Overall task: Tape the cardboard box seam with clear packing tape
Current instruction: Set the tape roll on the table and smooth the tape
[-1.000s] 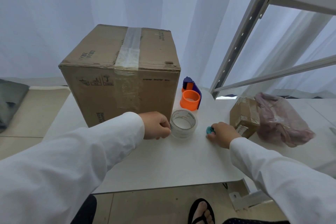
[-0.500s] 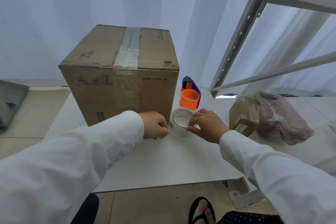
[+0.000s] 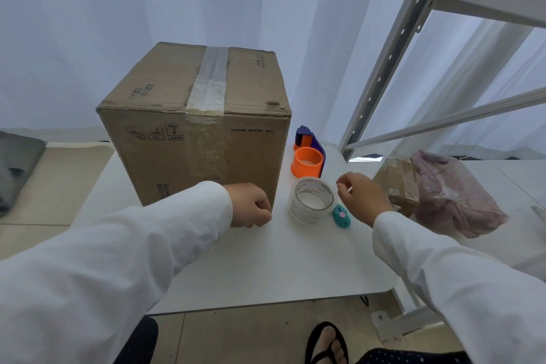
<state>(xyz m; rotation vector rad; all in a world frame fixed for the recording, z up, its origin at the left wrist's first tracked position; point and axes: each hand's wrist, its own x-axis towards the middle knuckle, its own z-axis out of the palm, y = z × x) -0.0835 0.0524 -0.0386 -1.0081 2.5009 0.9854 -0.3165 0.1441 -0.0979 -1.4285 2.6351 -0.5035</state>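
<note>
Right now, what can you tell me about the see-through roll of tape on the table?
The clear tape roll is a shiny see-through ring with a printed inner core. It lies flat on the white table, hole facing up, between the cardboard box and a small teal cutter. An orange dispenser stands just behind it. Neither hand touches it.

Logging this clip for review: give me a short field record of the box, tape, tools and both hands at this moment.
box: cardboard box upright on white table, top seam already taped
tape: clear tape roll flat on table, untouched
cutter: teal cutter beside roll
dispenser: orange dispenser behind roll
left hand: fisted, empty
right hand: fingers pinched near roll, contents unclear
</note>
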